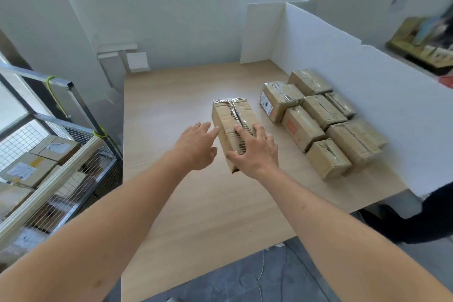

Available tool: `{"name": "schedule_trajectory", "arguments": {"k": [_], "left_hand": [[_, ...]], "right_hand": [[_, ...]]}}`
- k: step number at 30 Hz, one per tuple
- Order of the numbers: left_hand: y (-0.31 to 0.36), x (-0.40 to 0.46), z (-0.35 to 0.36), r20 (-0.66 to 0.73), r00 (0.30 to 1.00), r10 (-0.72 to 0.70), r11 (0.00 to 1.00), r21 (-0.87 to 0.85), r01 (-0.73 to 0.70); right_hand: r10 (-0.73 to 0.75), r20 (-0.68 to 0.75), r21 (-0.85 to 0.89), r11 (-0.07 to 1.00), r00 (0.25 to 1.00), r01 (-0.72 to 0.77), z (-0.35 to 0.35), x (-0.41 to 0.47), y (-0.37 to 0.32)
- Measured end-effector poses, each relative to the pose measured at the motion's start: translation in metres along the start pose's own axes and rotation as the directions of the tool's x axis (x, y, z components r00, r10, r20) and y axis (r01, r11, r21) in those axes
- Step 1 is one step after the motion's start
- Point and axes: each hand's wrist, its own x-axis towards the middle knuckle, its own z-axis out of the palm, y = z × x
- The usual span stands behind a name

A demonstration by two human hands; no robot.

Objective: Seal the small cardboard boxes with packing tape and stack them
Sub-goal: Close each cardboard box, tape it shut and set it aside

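Note:
A long taped cardboard box (230, 115) lies in the middle of the wooden table (176, 95), its shiny tape seam running along the top. My right hand (255, 152) rests on the box's near end with fingers spread over the top and the thumb at the near left corner. My left hand (198, 146) hovers just left of the box with straight fingers, its fingertips at the box's left edge. No tape roll is in view.
Several sealed cardboard boxes (318, 117) lie side by side along the white partition (355, 76) on the right. A wire cage cart (61, 154) holding more boxes stands at the left. A person's dark sleeve (436, 206) shows at the right edge.

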Motion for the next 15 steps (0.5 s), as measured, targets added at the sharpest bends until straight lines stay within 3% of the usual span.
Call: {"name": "schedule_trajectory", "arguments": {"k": [9,15], "left_hand": [[0.106,0.040,-0.031,-0.058,0.998,-0.035,0.999,0.027,0.037],[0.142,0.068,-0.039,-0.048,0.996,-0.072,0.997,0.018,0.073]], "right_hand": [[-0.023,-0.033,0.002,1.000,0.999,0.023,-0.074,0.004,0.110],[-0.021,-0.043,0.020,1.000,0.999,0.022,-0.096,0.022,0.157]]}}
